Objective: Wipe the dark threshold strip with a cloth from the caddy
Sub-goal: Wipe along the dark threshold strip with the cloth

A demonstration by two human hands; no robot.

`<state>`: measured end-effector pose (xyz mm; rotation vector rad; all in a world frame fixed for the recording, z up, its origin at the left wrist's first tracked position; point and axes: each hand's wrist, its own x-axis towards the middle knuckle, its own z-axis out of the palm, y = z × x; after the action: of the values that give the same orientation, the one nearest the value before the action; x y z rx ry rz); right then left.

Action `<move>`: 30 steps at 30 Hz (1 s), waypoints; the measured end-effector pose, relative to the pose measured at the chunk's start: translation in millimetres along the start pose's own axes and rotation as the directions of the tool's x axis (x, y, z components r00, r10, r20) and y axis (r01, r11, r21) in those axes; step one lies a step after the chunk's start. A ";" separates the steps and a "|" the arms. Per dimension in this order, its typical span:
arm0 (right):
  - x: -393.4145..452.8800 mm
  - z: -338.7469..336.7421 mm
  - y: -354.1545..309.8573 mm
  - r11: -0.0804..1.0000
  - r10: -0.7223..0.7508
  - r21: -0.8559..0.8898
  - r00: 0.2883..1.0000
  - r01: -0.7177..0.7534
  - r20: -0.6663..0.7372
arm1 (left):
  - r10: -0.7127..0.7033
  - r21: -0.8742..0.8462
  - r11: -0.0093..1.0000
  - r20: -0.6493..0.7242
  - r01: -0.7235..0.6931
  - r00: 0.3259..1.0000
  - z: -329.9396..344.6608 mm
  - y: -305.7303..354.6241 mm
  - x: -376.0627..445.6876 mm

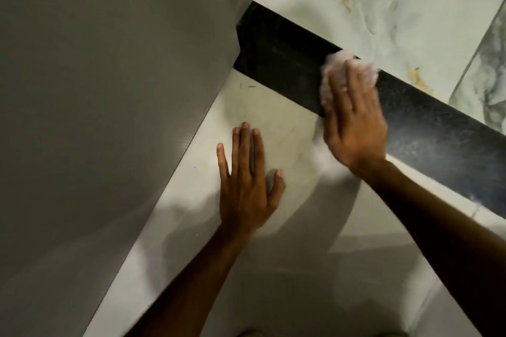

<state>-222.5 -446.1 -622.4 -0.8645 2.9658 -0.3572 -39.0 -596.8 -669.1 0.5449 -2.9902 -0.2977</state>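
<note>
The dark threshold strip [279,55] runs diagonally from the wall corner at upper middle down to the right edge. My right hand [354,123] lies flat across it, pressing a pale pinkish cloth [339,63] onto the strip; the cloth bulges out past the fingertips and looks blurred. My left hand [247,186] rests flat with spread fingers on the light floor tile [276,123] just left of the strip. The caddy is not in view.
A plain grey wall [109,76] fills the left side and meets the strip's far end. Beyond the strip lies a white marble-patterned floor [397,8] with grey and gold veins. Shadows of my arms fall on the near tile.
</note>
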 end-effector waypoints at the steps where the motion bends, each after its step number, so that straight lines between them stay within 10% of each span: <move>1: 11.2 -0.2 0.2 0.991 0.133 -0.016 0.991 -0.133 -0.013 | -0.007 -0.001 1.000 0.001 0.007 1.000 0.9 0.1 -0.1; 4: 59.3 10.9 -27.3 0.970 0.243 0.024 0.970 -0.243 -0.012 | -0.029 -0.016 0.999 -0.009 0.029 1.000 1.4 1.7 -0.3; 10: 13.9 12.2 -48.7 0.934 -0.357 0.066 0.929 0.351 0.103 | -0.055 0.035 0.998 -0.067 0.058 0.996 2.3 -2.3 -4.9; 18: -27.3 -17.0 71.0 0.939 0.337 -0.056 0.940 -0.340 -0.056 | 0.056 -0.007 0.998 -0.029 -0.057 0.998 -1.8 15.3 -2.8; 26: -114.6 -16.0 41.3 0.981 0.176 0.084 0.984 -0.175 -0.008 | 0.369 -0.015 0.928 0.178 -0.372 0.912 -1.9 71.8 -26.0; 30: -201.2 -30.8 103.1 0.899 0.438 0.029 0.894 -0.437 -0.097 | 0.478 -0.079 0.876 0.257 -0.475 0.840 -2.7 106.2 -35.6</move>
<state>-109.7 -247.8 -622.6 -0.1587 3.1248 -0.3952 -41.6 -487.1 -646.4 -0.2808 -3.2394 -0.3687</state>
